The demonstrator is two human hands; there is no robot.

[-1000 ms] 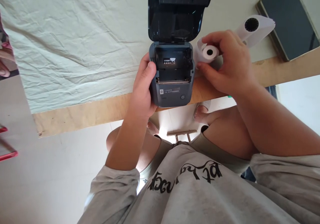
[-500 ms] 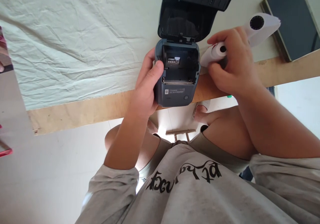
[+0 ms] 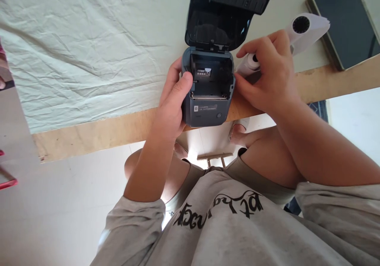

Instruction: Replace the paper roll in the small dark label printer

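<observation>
A small dark grey printer (image 3: 204, 111) sits at the table's near edge with its lid (image 3: 219, 24) swung up and its paper bay bare. My left hand (image 3: 172, 103) grips the printer's left side, thumb on its top rim. Just right of the printer, my right hand (image 3: 268, 78) is closed around a small white paper roll (image 3: 251, 62), fingers and thumb wrapped over it so only one end with its dark core shows.
A second, larger white paper roll (image 3: 305, 26) lies behind my right hand. A dark phone or tablet (image 3: 344, 20) rests at the far right. Wrinkled white cloth (image 3: 89, 48) covers the wooden table (image 3: 97, 129). My knees and a stool are below the edge.
The small paper roll has been turned and shifted in my right hand, which now sits a little closer to the printer. My left hand has kept its grip on the printer.
</observation>
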